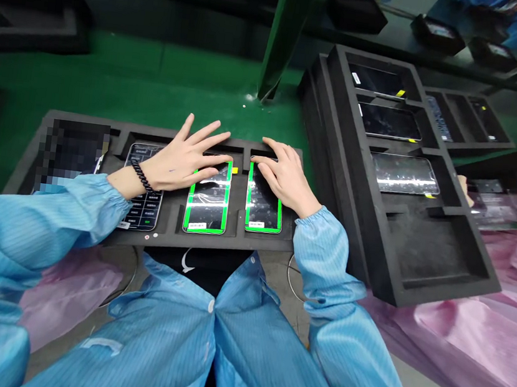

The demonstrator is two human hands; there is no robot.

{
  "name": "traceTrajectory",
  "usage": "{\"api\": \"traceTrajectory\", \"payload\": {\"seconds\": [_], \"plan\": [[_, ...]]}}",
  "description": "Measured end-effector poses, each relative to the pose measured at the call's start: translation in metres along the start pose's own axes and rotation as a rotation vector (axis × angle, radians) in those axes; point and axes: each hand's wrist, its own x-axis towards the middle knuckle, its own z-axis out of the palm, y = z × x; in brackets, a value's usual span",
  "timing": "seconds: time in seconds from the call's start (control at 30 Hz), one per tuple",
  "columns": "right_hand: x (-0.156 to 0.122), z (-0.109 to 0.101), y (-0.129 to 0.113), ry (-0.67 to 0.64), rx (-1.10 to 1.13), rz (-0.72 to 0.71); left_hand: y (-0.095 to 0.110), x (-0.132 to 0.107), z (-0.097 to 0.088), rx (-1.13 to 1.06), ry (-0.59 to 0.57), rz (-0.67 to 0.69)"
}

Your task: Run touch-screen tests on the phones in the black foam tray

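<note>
Mostly green bench point(125, 89), green post point(289, 28) beyond tray point(171, 217)

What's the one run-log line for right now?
left hand: over left green-edged phone | right hand: over right green-edged phone | black tray: holds both

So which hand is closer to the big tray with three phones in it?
Right. The right hand is left of the tray, over a green-edged phone; the left hand is farther left, partly over the next phone.
</note>
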Motion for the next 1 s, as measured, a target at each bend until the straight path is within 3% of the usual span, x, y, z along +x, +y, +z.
{"api": "traceTrajectory", "payload": {"seconds": [0.3, 0.5, 0.57, 0.63, 0.73, 0.83, 1.0], "plan": [[-0.002, -0.005, -0.004, -0.005, -0.021, 0.040, 0.003, -0.002, 0.004, 0.001, 0.030, -0.001], [-0.005, -0.010, -0.002, 0.030, 0.050, 0.033, 0.018, 0.000, -0.018, -0.049, -0.022, -0.090], [-0.018, -0.018, -0.002, 0.140, 0.092, 0.053, 0.025, -0.011, -0.030, -0.043, 0.040, -0.096], [-0.037, -0.025, -0.003, 0.258, 0.096, 0.112, 0.035, -0.030, -0.041, -0.060, 0.188, -0.117], [-0.063, -0.027, -0.005, 0.287, 0.017, 0.193, 0.054, -0.063, -0.049, -0.137, 0.392, -0.225], [-0.069, -0.019, -0.004, 0.212, -0.078, 0.235, 0.069, -0.090, -0.040, -0.198, 0.471, -0.378], [-0.047, -0.006, 0.002, 0.133, -0.152, 0.235, 0.072, -0.114, -0.008, -0.268, 0.469, -0.564]]}}
